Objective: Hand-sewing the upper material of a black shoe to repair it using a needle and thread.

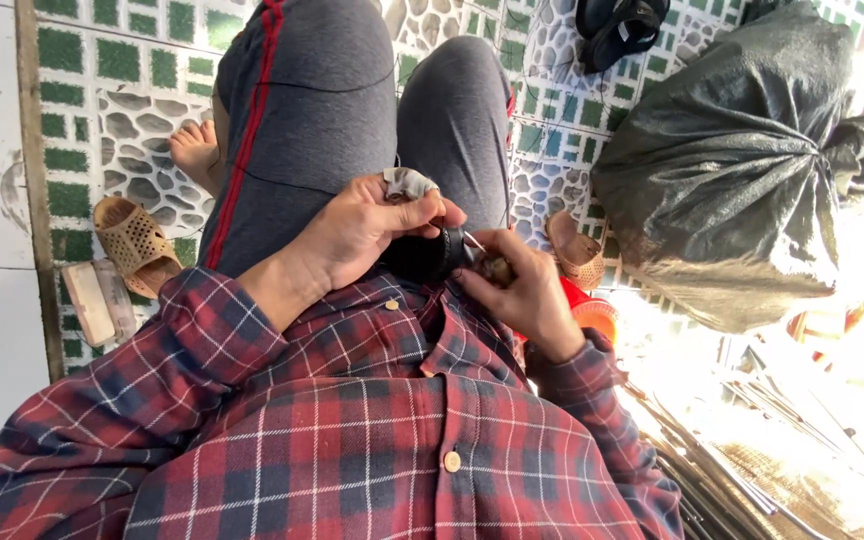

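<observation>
A small black ring-shaped piece (444,252) is sitting upright over the lap, pinched between both hands, a thin pale stick (474,241) touching its right edge

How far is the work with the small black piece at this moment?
Done: nothing finished shows. In hand: the left hand, a grey rag on its finger, keeps a grip on the small black piece; the right hand sets a thin stick against it. Left: cannot tell; thin sticks lie beside.

a home porch or yard floor: patterned green tiles (132,70), sandals (137,245), a tied black sack (732,170).
</observation>
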